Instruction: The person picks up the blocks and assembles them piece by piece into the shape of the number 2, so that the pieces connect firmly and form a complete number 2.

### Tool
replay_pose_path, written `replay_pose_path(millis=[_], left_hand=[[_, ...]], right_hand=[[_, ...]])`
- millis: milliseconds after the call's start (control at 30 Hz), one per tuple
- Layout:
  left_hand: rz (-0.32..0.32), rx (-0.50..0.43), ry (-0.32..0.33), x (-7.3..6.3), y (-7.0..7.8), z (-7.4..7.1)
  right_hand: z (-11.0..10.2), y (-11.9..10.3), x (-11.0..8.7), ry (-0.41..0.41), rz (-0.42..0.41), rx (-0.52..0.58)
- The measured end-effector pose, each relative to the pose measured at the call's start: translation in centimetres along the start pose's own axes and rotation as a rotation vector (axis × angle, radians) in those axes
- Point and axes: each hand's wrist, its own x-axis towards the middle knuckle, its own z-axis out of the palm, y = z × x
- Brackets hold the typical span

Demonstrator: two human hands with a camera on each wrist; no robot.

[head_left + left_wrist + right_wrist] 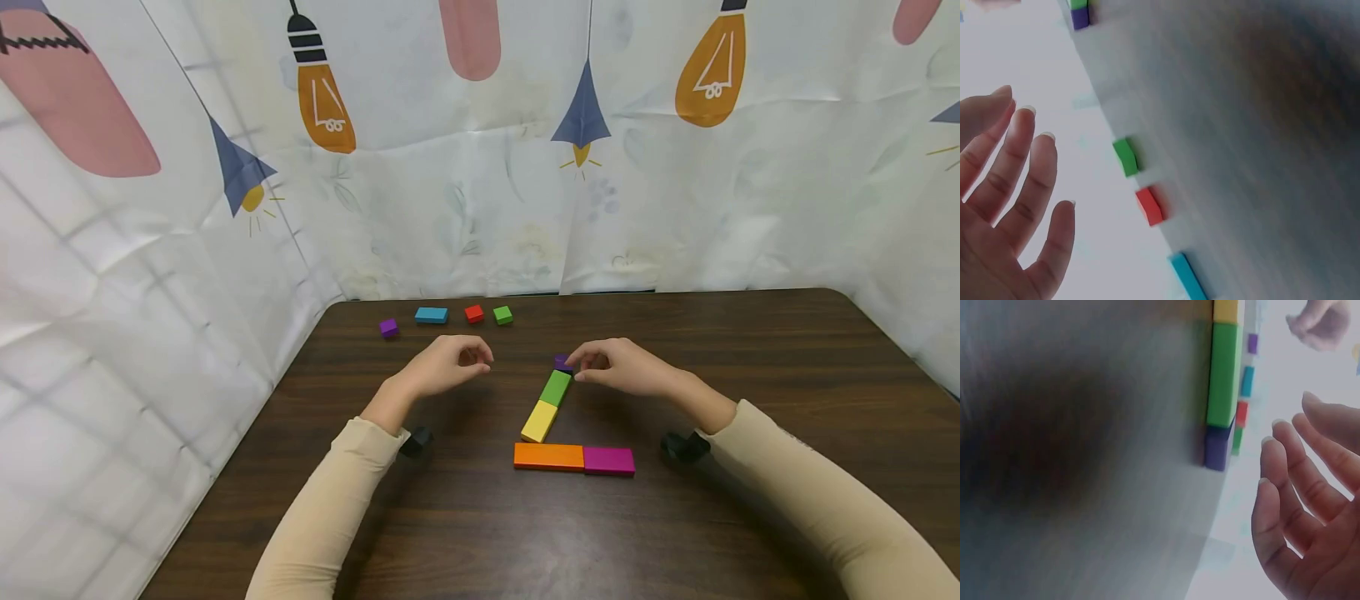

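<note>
1. Orange block (548,457) and magenta block (609,461) lie end to end on the dark brown table (450,533); a low bump could split their joint. Both have smooth, flat, glossy tops, the orange one longer.
2. Yellow block (539,422) starts the slanted line just beyond the orange; whether they touch, I cannot tell. Pressure down the slant could drive it into the orange. It looks bright and oblong.
3. Green oblong block (555,388) touches the yellow end; a sideways knock might bend the line there.
4. Dark purple cube (561,363) ends the slant against the green; small and close to fingers, it seems likeliest to shift. It is the darkest piece.
5. Right hand (628,367) hovers beside that cube, fingers loosely bent, thumb apart, pinching nothing; a careless dip could catch it.
6. Left hand (442,365) hangs relaxed, fingers slightly spread and holding nothing.
7. Purple cube (388,328), small green cube (502,315), blue oblong block (431,315) and red cube (474,314) sit near the back edge; an overlong push might tip one off.
</note>
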Motion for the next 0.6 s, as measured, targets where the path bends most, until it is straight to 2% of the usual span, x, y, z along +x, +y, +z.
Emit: replay_pose_path(millis=[333, 600], left_hand=[[-0.07, -0.002, 0.129, 1.3, -1.4, -0.8], [-0.132, -0.074, 0.229, 2.6, -1.9, -0.6]], right_hand=[[1.4, -1.0, -1.7, -0.162, -0.022, 0.054], [2.2, -1.2, -2.3, -0.275, -0.018, 0.114]])
